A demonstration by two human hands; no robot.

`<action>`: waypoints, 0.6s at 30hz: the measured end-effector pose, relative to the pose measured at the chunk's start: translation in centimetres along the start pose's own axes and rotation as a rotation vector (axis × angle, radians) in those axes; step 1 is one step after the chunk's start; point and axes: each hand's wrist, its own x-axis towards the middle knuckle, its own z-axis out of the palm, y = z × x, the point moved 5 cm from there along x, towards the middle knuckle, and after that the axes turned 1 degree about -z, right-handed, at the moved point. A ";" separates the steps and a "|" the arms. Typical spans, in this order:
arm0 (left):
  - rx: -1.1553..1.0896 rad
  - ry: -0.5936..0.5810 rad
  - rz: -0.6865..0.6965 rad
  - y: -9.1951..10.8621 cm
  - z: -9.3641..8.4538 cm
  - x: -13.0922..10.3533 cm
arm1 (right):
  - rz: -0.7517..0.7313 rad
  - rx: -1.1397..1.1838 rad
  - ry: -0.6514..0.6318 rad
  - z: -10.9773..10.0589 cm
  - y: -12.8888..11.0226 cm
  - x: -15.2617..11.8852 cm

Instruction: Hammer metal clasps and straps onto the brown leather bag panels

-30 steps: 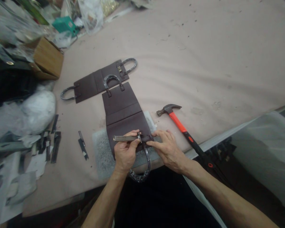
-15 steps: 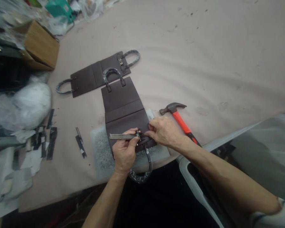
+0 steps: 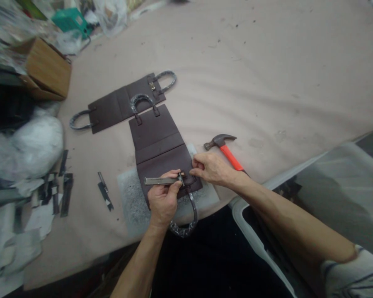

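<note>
Your left hand [image 3: 163, 198] is closed around a flat metal tool [image 3: 160, 181], which lies level and points toward nine o'clock. The tool's tip meets a small fitting at the near edge of a dark brown leather bag panel [image 3: 161, 153]. Your right hand [image 3: 209, 169] comes in from three o'clock, its fingertips pinched on that same spot of the panel; whether they grip the fitting itself is too small to tell.

The panel lies flat near the table's six o'clock edge, on a pale foam pad [image 3: 133, 203]. Its near curved handle [image 3: 186, 219] hangs over the table edge just beside your left wrist, and its far handle [image 3: 142, 99] arches at twelve o'clock.

A second brown panel [image 3: 124, 103] with handles at both ends lies just beyond, toward eleven o'clock. A hammer [image 3: 225, 147] with an orange grip rests just behind your right hand at two o'clock. Small dark strips [image 3: 105, 194] lie at nine o'clock, and a wooden box [image 3: 46, 70] sits farther off at ten o'clock. All rest on a pinkish table cover [image 3: 267, 74].
</note>
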 end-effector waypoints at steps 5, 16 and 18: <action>0.062 -0.045 0.062 0.7 0.3 0.2 | -0.224 0.107 0.230 0.6 0.8 -4.1; 0.210 -0.099 0.284 1.5 0.7 -0.5 | -0.247 0.054 0.404 3.2 0.8 -9.0; 0.234 -0.117 0.306 1.5 0.7 -0.7 | -0.246 0.059 0.400 3.2 0.9 -8.8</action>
